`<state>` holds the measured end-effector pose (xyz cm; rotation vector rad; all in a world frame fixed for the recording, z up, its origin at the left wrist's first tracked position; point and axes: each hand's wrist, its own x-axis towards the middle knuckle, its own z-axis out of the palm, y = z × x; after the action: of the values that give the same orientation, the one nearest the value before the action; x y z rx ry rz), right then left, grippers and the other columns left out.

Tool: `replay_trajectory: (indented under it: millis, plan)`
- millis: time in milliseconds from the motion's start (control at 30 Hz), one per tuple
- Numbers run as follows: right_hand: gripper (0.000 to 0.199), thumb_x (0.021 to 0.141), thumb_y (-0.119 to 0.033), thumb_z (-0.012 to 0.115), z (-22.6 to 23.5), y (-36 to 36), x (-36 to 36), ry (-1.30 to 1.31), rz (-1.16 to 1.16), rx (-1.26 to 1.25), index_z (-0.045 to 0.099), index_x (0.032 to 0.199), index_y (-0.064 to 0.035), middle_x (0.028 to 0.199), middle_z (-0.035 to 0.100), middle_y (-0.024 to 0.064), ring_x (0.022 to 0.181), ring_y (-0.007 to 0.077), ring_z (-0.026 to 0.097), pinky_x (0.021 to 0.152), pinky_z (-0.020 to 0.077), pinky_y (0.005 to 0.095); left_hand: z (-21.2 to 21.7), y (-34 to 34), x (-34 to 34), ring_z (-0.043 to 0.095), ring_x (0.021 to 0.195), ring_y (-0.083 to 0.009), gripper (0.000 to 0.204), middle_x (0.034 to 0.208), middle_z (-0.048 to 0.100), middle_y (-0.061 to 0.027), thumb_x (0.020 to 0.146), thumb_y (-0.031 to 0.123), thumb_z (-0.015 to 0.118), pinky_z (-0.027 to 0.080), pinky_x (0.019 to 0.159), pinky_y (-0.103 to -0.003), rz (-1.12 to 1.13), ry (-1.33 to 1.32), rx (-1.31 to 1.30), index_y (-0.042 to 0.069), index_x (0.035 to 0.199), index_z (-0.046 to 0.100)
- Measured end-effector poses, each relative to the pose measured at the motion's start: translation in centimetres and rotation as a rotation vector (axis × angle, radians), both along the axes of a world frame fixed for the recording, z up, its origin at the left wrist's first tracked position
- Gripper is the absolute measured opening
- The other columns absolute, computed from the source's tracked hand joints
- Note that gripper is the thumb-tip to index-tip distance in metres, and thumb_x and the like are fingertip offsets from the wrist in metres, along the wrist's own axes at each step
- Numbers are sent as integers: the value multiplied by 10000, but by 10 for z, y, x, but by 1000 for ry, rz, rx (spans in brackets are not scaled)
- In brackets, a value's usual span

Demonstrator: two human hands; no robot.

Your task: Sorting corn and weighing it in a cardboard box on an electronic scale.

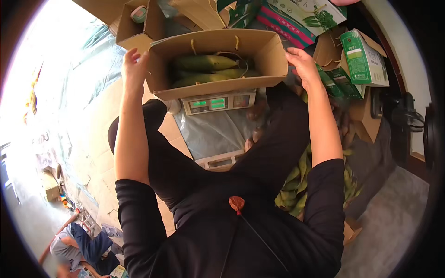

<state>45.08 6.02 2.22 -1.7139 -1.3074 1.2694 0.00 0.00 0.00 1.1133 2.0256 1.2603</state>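
Note:
An open cardboard box with yellow cord handles sits above the weighing scale, whose display glows green. Inside the box lie several long green ears that look like corn in husks. My left hand is at the box's left edge, its thumb close to the cardboard and its fingers apart. On the opposite side, the fingertips of my right hand reach the box's right edge, with the fingers stretched out. Neither hand is wrapped around the box. The scale's platform is mostly hidden under the box.
Green-and-white cartons stand at the right, near a dark fan. A heap of green husked ears lies beside my right leg. A small wooden frame is between my legs. Another person is at the lower left.

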Motion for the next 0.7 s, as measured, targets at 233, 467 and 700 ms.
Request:
replay_trajectory:
  millis: [233,467,700]
  plan:
    - [514,771,-449,610,9,18,-4,-788,385,-50,645,961,27,910,640,235,917,360,616,811,458,425,-4,-5,-2,653,728,-235,485,779,664,-155,776,393,694,506,666,-351,-236,320,-584,-54,959,651]
    - [396,745,-352,604,6,23,-13,-831,497,-17,671,890,11,906,643,244,924,388,608,787,453,449,5,17,-18,623,1007,-286,422,1036,657,-146,786,437,606,494,862,-389,-762,820,-946,78,992,689]
    - [299,710,-258,602,30,43,-30,-607,445,88,660,787,25,686,631,146,674,249,610,631,435,373,38,17,-39,678,821,-211,240,869,698,-96,734,281,613,532,745,-345,-637,664,-835,103,849,725]
